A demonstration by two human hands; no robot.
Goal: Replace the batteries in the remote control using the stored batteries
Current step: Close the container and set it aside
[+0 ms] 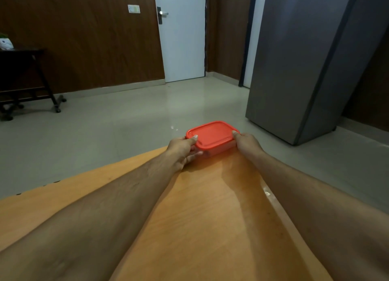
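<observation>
Your fingers are gripping from both sides: the left thumb is lying on the near-left edge of the lid while the left fingers [194,154] are curling under the side wall, and the right thumb is pressing the right rim, with the remaining right fingers hidden behind the box. So your left hand [182,149] and right hand [247,142] are both clasping the shallow rectangular plastic box with the orange-red snap lid [212,135], presumably the battery store. The box is sitting at the far tip of the glossy orange wooden bench [210,217], straight ahead of you, between your two outstretched forearms. Its long axis is running left to right, slightly skewed, so each hand is holding one short end; neither hand is nearer. The lid is closed, and judging from this it must come off next. No remote control is showing in view. Beyond the bench a grey steel refrigerator [294,65] is standing on the pale floor.
</observation>
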